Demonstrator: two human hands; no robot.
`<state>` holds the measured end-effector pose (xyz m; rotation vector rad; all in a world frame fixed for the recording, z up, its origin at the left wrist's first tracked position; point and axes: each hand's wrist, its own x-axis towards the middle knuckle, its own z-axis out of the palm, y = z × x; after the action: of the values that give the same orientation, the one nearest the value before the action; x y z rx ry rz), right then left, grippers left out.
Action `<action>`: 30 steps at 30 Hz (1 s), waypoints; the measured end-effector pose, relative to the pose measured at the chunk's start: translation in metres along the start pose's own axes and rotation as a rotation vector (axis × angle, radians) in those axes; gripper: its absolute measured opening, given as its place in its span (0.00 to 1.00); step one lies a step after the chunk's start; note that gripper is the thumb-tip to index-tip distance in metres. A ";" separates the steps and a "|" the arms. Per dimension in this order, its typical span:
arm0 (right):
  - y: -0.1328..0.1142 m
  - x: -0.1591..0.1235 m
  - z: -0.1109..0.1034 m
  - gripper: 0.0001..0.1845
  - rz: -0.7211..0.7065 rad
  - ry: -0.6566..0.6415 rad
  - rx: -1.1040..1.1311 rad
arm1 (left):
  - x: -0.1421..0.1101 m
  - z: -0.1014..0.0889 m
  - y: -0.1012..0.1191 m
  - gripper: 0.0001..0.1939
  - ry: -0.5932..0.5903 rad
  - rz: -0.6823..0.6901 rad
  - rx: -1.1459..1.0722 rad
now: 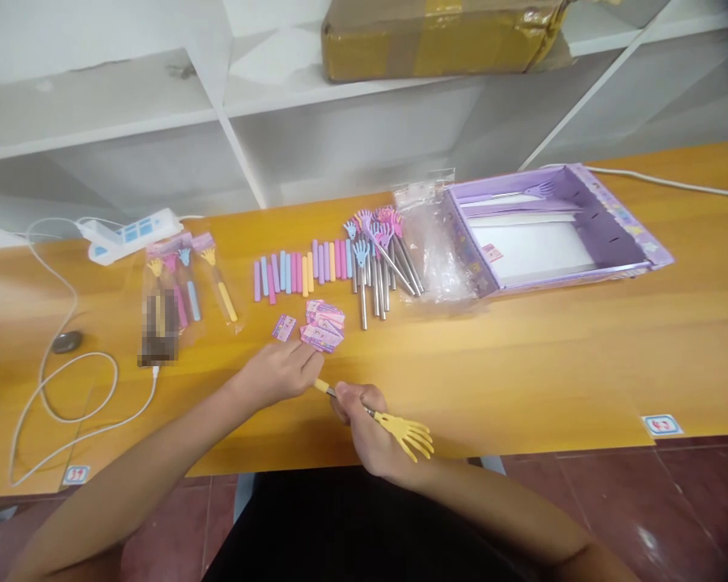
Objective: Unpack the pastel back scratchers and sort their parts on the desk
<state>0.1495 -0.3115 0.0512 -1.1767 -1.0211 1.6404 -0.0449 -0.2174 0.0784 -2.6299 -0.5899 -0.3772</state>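
A yellow hand-shaped back scratcher (pixel 405 432) with a metal rod is held low over the table's front edge. My right hand (pixel 364 416) closes round its rod just behind the yellow head. My left hand (pixel 285 370) is wrapped over the yellow handle end, most of which the fingers cover. Beyond my left hand lie a small pile of printed cards (pixel 323 326) and a single card (pixel 284 327). Farther back are a row of coloured handle sleeves (pixel 297 272) and a heap of back scratchers (pixel 377 259) with bare metal rods.
Clear plastic bags (pixel 433 250) lie against a purple display box (pixel 491 279) at the right. Bagged back scratchers (pixel 222 283), a power strip (pixel 134 234) and a looping white cable (pixel 112 388) are at the left. White shelving with a taped carton (pixel 388 48) stands behind.
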 end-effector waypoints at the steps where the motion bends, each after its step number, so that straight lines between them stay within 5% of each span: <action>1: 0.000 -0.003 -0.004 0.34 -0.016 -0.009 -0.028 | 0.000 -0.001 0.002 0.17 -0.007 0.000 -0.023; 6: 0.005 -0.002 -0.013 0.35 -0.014 0.014 -0.070 | 0.014 0.001 0.024 0.14 -0.027 -0.127 -0.027; 10: 0.003 0.012 -0.002 0.34 0.082 0.012 0.168 | 0.028 0.017 0.038 0.08 0.158 -0.214 -0.042; 14: -0.008 0.024 0.003 0.30 0.262 -0.097 0.377 | 0.025 0.031 0.033 0.11 0.252 -0.163 0.009; 21: -0.010 0.034 0.013 0.29 0.182 -0.095 0.371 | 0.012 0.028 0.010 0.16 0.110 -0.075 0.083; 30: 0.001 0.017 0.021 0.34 0.073 -0.049 0.118 | -0.017 0.020 0.007 0.15 -0.038 -0.049 -0.020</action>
<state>0.1257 -0.2989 0.0508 -1.1114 -0.9074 1.7698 -0.0534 -0.2201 0.0530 -2.6510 -0.6667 -0.3502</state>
